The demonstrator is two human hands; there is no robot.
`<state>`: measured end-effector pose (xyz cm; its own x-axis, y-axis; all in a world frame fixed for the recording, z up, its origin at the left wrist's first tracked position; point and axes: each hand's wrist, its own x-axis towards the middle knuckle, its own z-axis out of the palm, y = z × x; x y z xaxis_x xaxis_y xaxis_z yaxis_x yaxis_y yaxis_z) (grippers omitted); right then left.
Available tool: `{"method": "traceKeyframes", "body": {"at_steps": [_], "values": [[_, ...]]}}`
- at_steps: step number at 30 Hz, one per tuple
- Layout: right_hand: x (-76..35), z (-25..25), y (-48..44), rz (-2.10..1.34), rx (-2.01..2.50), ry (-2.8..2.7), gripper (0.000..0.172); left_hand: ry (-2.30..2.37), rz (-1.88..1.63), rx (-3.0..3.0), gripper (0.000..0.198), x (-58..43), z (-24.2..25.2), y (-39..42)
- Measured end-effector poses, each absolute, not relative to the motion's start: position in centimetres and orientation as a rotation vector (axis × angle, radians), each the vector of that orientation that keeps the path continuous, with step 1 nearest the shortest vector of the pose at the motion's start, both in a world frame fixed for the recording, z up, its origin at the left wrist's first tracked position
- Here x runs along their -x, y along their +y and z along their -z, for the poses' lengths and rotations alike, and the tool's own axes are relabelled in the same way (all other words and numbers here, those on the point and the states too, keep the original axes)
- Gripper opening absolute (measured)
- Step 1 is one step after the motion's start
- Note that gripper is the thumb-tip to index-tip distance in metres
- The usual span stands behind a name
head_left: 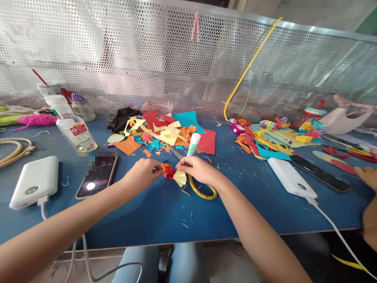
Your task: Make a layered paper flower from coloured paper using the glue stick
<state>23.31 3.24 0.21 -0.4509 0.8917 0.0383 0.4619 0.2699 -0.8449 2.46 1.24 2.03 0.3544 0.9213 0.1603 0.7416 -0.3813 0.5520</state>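
Note:
Just above the blue table, my left hand (146,169) is closed in a pinch at the edge of a small red and orange paper flower (169,171). A pale yellow paper piece (180,179) with a fanned edge hangs from the pinched fingers of my right hand (196,169). It is close beside the flower; whether the two are joined I cannot tell. Under and behind my right hand lie scissors with yellow handles (203,195), partly hidden by it. An upright glue stick (193,145) with a white cap stands just behind that hand.
Coloured paper scraps (165,131) are heaped behind my hands. A phone (98,177), a white power bank (35,182) and a tilted clear bottle (75,129) are on the left. Another power bank (291,179) lies right, near another person's hand (367,177). Perforated metal mesh (132,59) stands behind.

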Motion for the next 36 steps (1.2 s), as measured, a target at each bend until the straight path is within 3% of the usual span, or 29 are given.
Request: {"method": "traceKeyframes", "body": {"at_steps": [14, 21, 25, 36], "values": [[-21.4, -0.8, 1.8, -0.968, 0.925, -1.913, 0.01, 1.242, -0.873, -1.996, 0.023, -3.1, -1.0, 0.3], [-21.9, -1.0, 1.8, -0.962, 1.066, -1.945, 0.019, 1.345, -0.889, -2.056, 0.027, -2.9, -0.7, 0.4], [-23.1, -1.0, 2.5, -1.148, 1.199, -1.963, 0.019, 1.44, -0.822, -2.048, 0.033, -2.1, 0.0, 1.2], [-22.1, 0.9, 3.3, -1.511, 1.024, -1.967, 0.013, 1.391, -0.771, -2.124, 0.015, -2.1, 2.1, 2.9]]}}
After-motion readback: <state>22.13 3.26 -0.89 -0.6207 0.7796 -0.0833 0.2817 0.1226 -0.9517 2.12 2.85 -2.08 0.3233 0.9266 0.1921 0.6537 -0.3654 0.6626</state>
